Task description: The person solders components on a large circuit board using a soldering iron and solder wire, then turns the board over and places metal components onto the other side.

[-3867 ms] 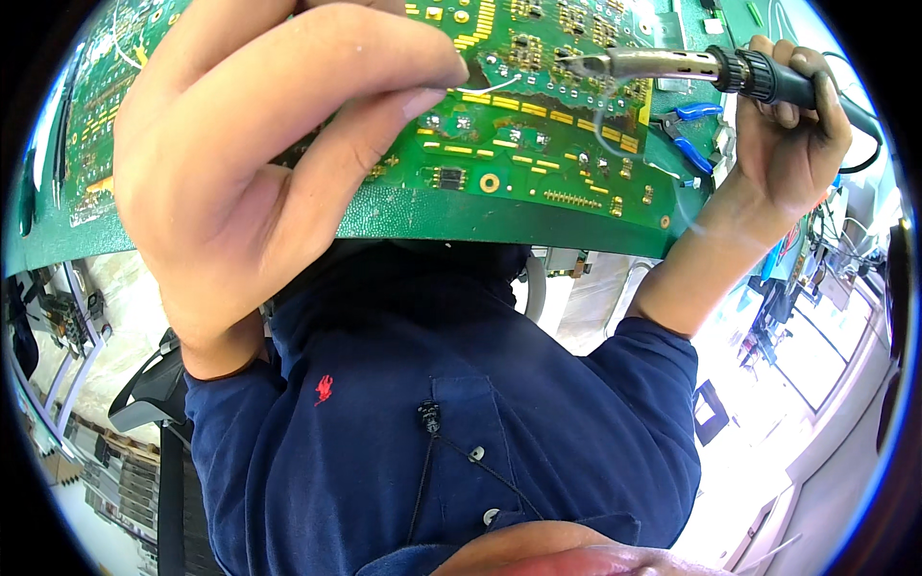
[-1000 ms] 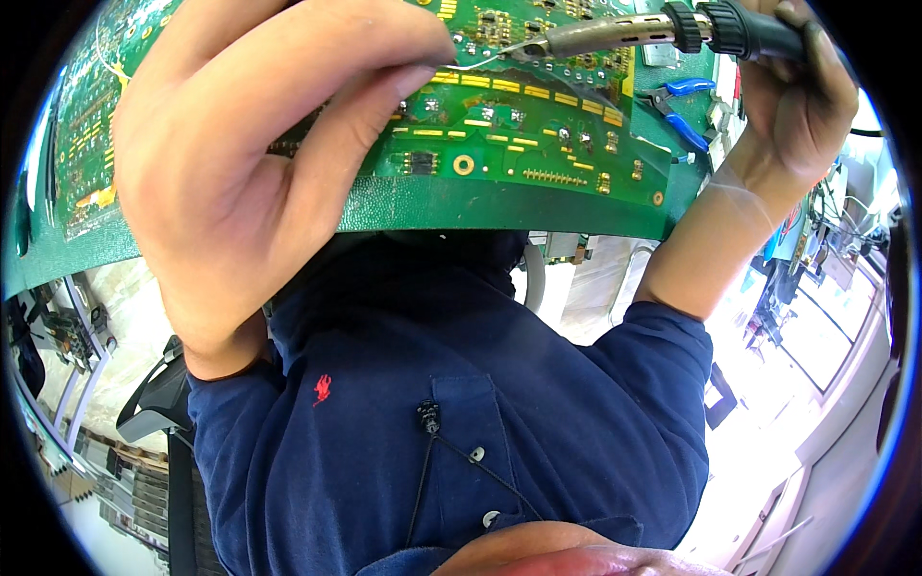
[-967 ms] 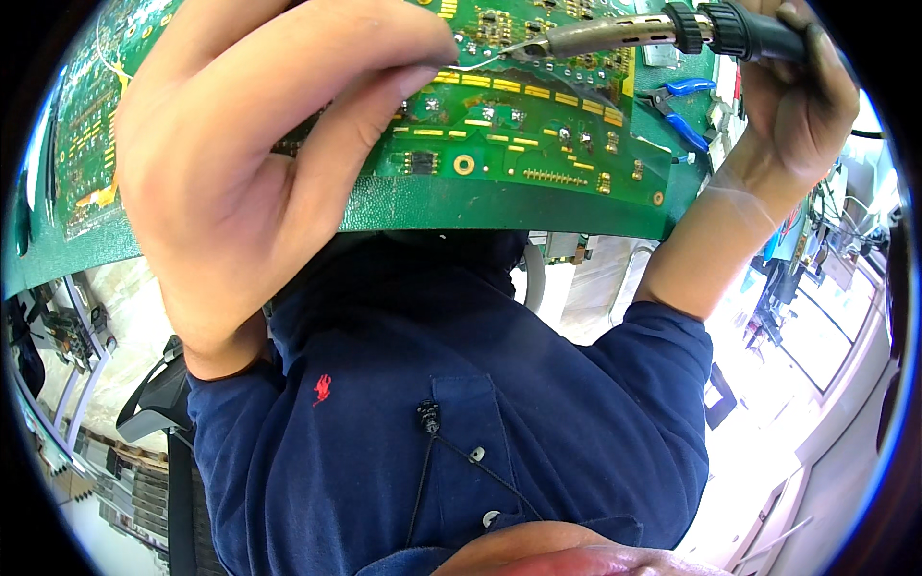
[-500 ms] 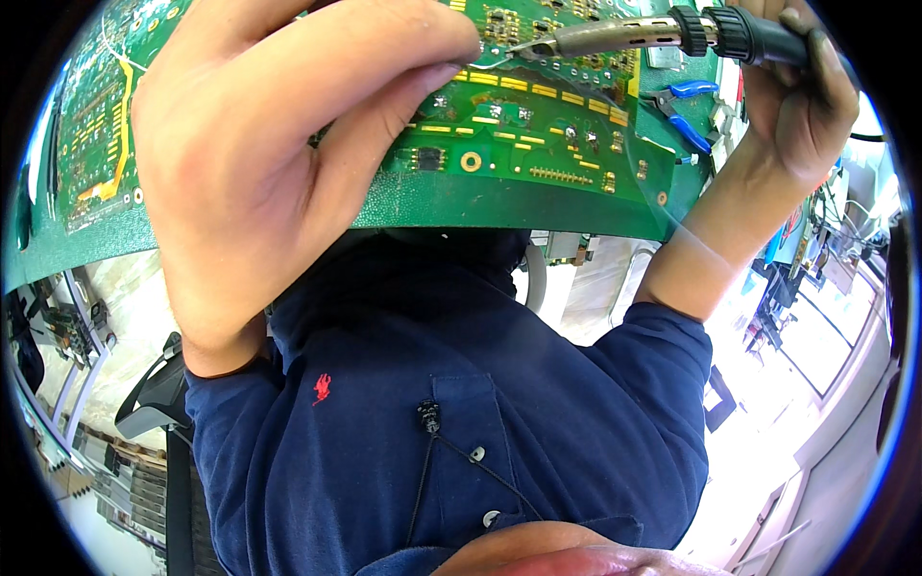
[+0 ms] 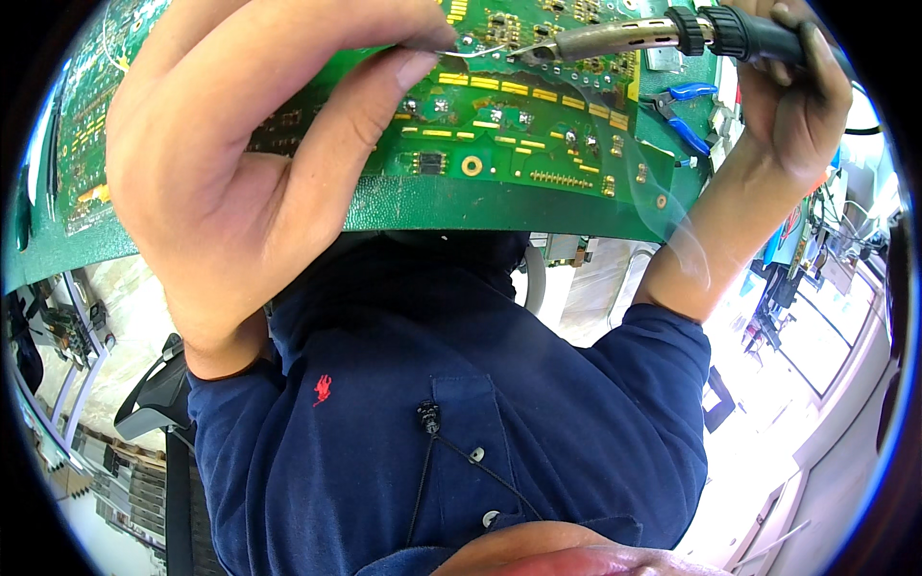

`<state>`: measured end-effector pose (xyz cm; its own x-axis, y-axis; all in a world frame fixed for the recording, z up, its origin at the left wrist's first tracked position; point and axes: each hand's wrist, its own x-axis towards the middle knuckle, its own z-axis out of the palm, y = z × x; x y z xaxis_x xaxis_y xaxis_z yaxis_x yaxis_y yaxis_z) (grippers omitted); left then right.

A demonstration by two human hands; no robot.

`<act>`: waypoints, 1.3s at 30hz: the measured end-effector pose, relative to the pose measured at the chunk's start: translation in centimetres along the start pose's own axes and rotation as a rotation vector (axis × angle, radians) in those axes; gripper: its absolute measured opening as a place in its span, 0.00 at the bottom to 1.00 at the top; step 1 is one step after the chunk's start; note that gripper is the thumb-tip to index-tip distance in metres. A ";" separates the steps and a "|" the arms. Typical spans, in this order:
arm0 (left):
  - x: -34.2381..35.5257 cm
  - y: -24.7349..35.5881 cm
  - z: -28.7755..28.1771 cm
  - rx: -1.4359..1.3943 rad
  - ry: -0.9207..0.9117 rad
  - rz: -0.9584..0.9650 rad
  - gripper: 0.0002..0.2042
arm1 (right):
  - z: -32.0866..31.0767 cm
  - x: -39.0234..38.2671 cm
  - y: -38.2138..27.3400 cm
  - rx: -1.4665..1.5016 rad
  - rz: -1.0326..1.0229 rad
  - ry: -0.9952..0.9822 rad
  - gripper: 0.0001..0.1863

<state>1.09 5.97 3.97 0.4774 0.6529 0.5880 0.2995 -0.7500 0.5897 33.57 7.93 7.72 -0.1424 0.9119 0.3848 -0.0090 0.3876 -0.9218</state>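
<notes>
Shifted slightly leftward since earlier: soldering iron, upper right of frame, gripped closed in right hand. Left hand, upper left, pinches thin solder wire at iron's tip over green circuit board. Blue-handled pliers beside board.

The circuit board is bright green, patterned with rows of small gold pads, a gold ring and black chips — its lower margin is plain, pebbled green. The soldering iron has a dull silver barrel and a black grip. The pliers have blue handles. The polo shirt is dark navy — with a small red emblem on the chest and pale buttons.
</notes>
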 end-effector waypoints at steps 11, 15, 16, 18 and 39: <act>-0.1 0.1 0.1 -0.019 0.016 -0.033 0.08 | 0.9 -0.1 -0.1 -0.050 -0.012 0.033 0.14; -0.3 0.1 0.1 -0.069 0.017 -0.057 0.08 | -0.2 -0.2 0.0 0.091 0.004 0.055 0.14; -0.2 0.2 0.1 -0.073 0.017 -0.062 0.08 | 0.0 -0.3 -0.1 0.108 -0.006 0.089 0.14; -0.2 0.5 0.2 -0.077 0.014 -0.082 0.08 | 0.7 -0.6 0.2 0.083 -0.039 0.172 0.14; 1.0 1.1 0.7 0.067 -0.113 0.022 0.10 | 1.5 -0.6 0.0 -0.080 -0.093 0.106 0.15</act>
<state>2.48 5.74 4.87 0.5731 0.6229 0.5325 0.3404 -0.7720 0.5368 32.17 7.15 7.41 -0.0389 0.8793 0.4747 0.0618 0.4763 -0.8771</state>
